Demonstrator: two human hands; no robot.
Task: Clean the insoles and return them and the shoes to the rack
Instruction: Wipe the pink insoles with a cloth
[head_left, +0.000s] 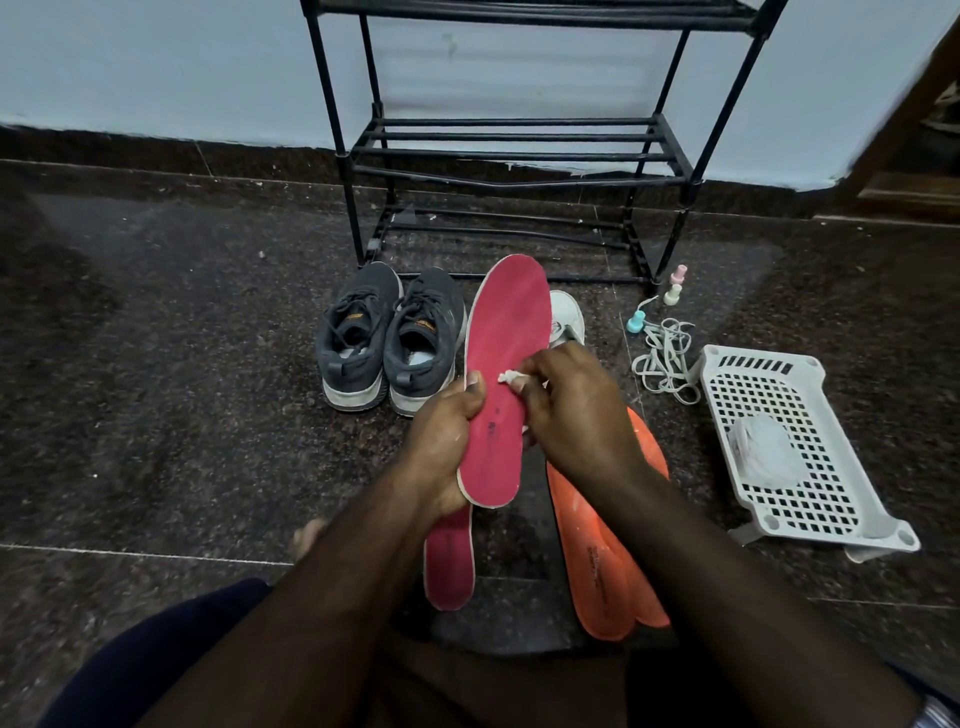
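Note:
My left hand (441, 447) grips a red insole (506, 343) near its heel and holds it upright in front of me. Pressed against the insole's right edge, my right hand (576, 410) is closed on a small white wipe (508, 376). A second red insole (449, 564) lies on the floor under my left wrist. Two orange insoles (597, 566) lie stacked on the floor below my right forearm. A pair of grey sneakers (389, 338) stands on the floor in front of the black shoe rack (514, 156). A white shoe (567, 317) is mostly hidden behind the held insole.
A white perforated plastic basket (800, 447) with a crumpled white wipe in it sits at the right. White laces (667, 361) and small pastel bottles (672, 293) lie near the rack's right leg. The rack stands against a pale wall on dark speckled floor.

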